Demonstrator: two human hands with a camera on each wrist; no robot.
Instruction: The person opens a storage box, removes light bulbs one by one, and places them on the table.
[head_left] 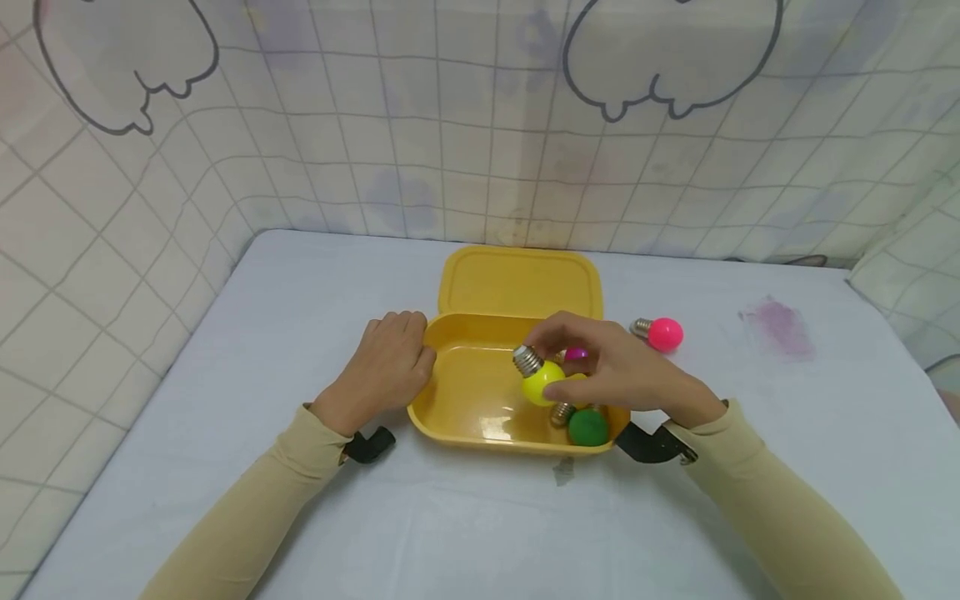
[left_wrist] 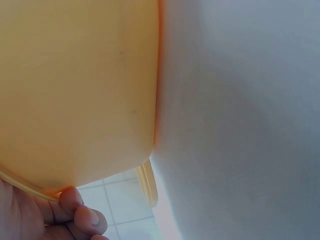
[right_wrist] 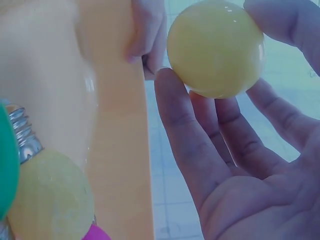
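My right hand (head_left: 611, 367) pinches a yellow light bulb (head_left: 537, 387) between thumb and fingers, over the yellow plastic box (head_left: 465, 392). The bulb's metal screw base points up and to the left in the head view; in the right wrist view its round yellow globe (right_wrist: 215, 47) faces the camera. My left hand (head_left: 386, 362) grips the box's left rim, and the left wrist view shows its curled fingers (left_wrist: 90, 220) at that rim. Inside the right end lie a green bulb (head_left: 588, 427), a second yellow bulb (right_wrist: 52, 195) and a purple bulb (head_left: 576, 353), partly hidden by my right hand.
Behind the box its yellow lid (head_left: 521, 282) lies folded back on the white table (head_left: 337, 517). A pink bulb (head_left: 665, 334) rests on the table right of the box. Grid-patterned cloth (head_left: 465, 125) hangs along the back and sides.
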